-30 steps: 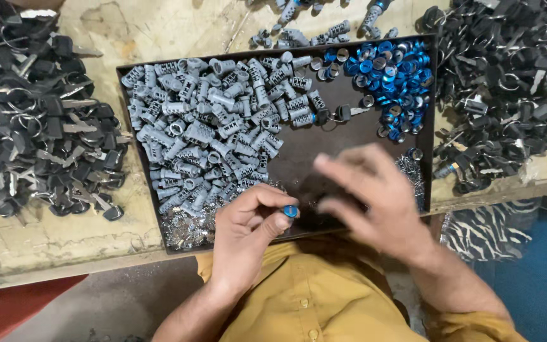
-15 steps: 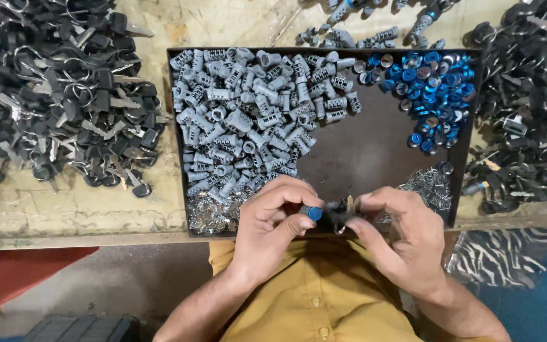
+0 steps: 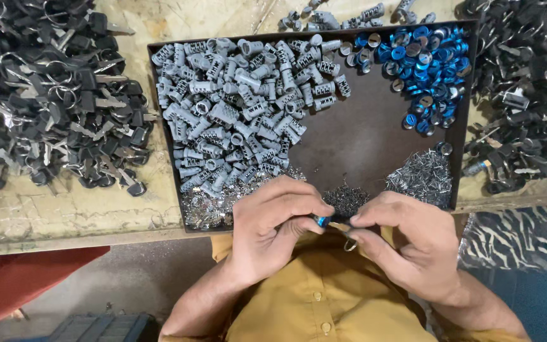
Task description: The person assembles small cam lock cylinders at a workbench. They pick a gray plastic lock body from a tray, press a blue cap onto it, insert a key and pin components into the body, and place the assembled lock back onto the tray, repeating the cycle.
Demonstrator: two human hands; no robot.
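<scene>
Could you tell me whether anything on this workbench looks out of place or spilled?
A few grey metal cylinders lie on the bench beyond the tray, apart from the main grey heap inside it. Otherwise nothing stands out.

We see a small blue-capped cylinder pinched between the fingers of our left hand and those of our right hand, lying roughly level just past the near edge of the dark tray, above our yellow shirt. Only its blue end and a bit of metal body show. A thin metal ring hangs just beneath our right fingers, partly hidden.
</scene>
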